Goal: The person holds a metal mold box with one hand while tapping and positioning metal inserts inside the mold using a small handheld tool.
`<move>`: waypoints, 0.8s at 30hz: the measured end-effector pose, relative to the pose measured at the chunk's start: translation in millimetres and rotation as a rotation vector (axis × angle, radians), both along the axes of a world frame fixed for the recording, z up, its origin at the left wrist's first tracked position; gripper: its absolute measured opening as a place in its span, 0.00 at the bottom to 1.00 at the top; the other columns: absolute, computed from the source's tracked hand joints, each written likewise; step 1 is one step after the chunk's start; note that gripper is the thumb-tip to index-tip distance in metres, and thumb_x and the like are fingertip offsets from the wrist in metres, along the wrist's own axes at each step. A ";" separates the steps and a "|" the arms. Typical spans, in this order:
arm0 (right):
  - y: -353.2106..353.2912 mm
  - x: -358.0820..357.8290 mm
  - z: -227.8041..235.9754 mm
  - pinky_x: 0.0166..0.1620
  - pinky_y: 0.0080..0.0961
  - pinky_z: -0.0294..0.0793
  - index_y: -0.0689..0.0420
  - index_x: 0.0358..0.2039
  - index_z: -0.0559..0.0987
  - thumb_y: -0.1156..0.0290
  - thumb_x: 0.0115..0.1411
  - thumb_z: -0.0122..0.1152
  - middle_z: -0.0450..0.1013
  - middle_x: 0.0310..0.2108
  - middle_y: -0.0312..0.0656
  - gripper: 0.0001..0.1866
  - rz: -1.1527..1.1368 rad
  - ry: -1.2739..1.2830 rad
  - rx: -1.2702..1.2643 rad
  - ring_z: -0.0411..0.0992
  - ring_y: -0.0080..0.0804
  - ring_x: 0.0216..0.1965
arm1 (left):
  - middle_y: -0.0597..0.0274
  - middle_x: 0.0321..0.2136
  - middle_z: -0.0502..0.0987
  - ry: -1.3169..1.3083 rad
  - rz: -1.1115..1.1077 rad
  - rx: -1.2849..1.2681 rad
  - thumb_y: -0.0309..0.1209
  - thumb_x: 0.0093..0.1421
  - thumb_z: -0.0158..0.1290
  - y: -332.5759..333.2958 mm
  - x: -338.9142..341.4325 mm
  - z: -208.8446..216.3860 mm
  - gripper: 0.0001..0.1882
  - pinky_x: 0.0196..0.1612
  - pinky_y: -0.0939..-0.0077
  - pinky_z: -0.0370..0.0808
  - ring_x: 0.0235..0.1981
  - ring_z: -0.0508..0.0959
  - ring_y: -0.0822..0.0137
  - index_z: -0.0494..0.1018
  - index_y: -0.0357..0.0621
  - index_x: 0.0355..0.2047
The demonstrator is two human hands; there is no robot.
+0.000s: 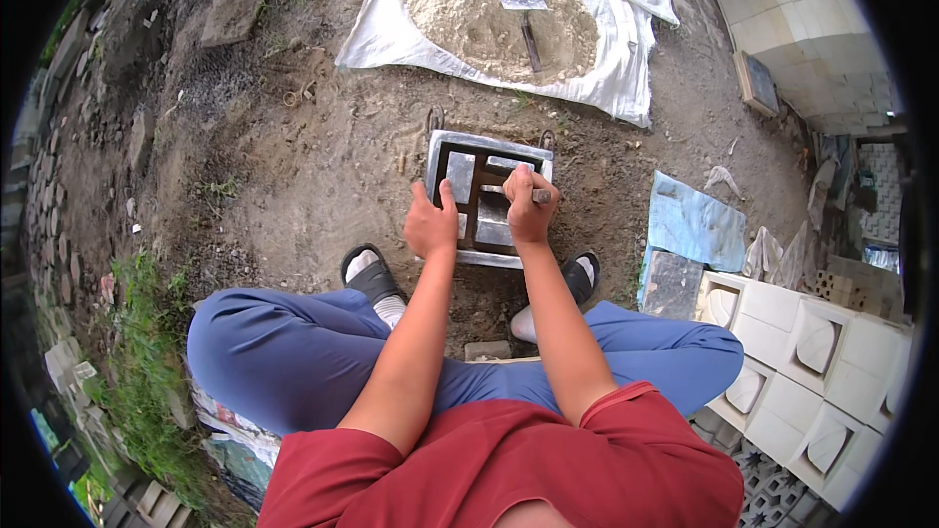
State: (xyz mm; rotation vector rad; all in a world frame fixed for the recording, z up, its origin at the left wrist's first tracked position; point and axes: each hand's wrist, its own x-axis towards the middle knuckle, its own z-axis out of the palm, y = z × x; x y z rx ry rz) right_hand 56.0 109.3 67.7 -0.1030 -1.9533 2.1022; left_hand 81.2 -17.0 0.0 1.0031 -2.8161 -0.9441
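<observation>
A square metal mould point(539, 150) lies on the ground between my feet, with a brown divider point(476, 198) and shiny grey plates point(496, 228) inside its frame. My left hand point(430, 223) grips the mould's left wall, thumb on the inner side and fingers on the outer side. Over the mould's right part, my right hand point(531, 207) is closed around a short brown rod-like piece point(541, 196). One end of it sticks out beside the fingers. The rest is hidden in the fist, so I cannot tell its kind.
Beyond the mould, a white sheet point(381, 34) bears a pale sand heap point(445, 5) with a trowel point(529, 29) on it. Patterned pale blocks point(782, 318) stand at the right, beside a blue sheet point(693, 220). A flat stone point(235, 16) lies far left.
</observation>
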 end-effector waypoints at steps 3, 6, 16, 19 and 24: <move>7.5 -18.2 -5.9 0.23 0.26 0.50 0.53 0.15 0.58 0.69 0.75 0.49 0.55 0.15 0.28 0.28 -0.091 0.022 -0.070 0.49 0.18 0.17 | 0.43 0.30 0.84 0.012 -0.019 0.008 0.61 0.68 0.48 6.4 -4.5 -1.4 0.28 0.35 0.41 0.77 0.32 0.83 0.37 0.71 0.51 0.51; 0.5 -22.2 19.2 0.23 0.26 0.49 0.55 0.15 0.61 0.65 0.74 0.53 0.57 0.14 0.28 0.28 -0.151 -0.002 -0.083 0.53 0.17 0.18 | 0.44 0.31 0.83 0.007 -0.018 -0.015 0.60 0.68 0.49 0.9 -1.0 -3.2 0.27 0.34 0.41 0.77 0.32 0.83 0.37 0.71 0.50 0.50; -14.3 -15.9 27.6 0.23 0.29 0.53 0.61 0.16 0.63 0.66 0.74 0.52 0.60 0.13 0.32 0.26 -0.036 0.062 0.078 0.56 0.20 0.16 | 0.42 0.31 0.84 -0.001 0.003 -0.003 0.61 0.68 0.48 -4.8 0.7 0.3 0.28 0.35 0.41 0.77 0.32 0.83 0.36 0.71 0.52 0.53; -5.1 -12.5 -26.6 0.24 0.34 0.54 0.62 0.18 0.63 0.64 0.72 0.53 0.56 0.14 0.37 0.25 -0.040 0.121 0.335 0.56 0.25 0.18 | 0.42 0.31 0.84 -0.018 -0.025 0.023 0.60 0.68 0.48 1.7 -4.3 2.4 0.28 0.35 0.41 0.77 0.32 0.83 0.36 0.71 0.52 0.52; -2.4 -3.1 -23.5 0.25 0.29 0.53 0.59 0.17 0.59 0.67 0.73 0.49 0.58 0.16 0.33 0.25 -0.010 0.092 0.205 0.54 0.21 0.19 | 0.44 0.31 0.83 -0.001 -0.011 -0.001 0.59 0.68 0.49 -0.7 -2.2 3.4 0.26 0.34 0.42 0.77 0.32 0.83 0.38 0.71 0.50 0.50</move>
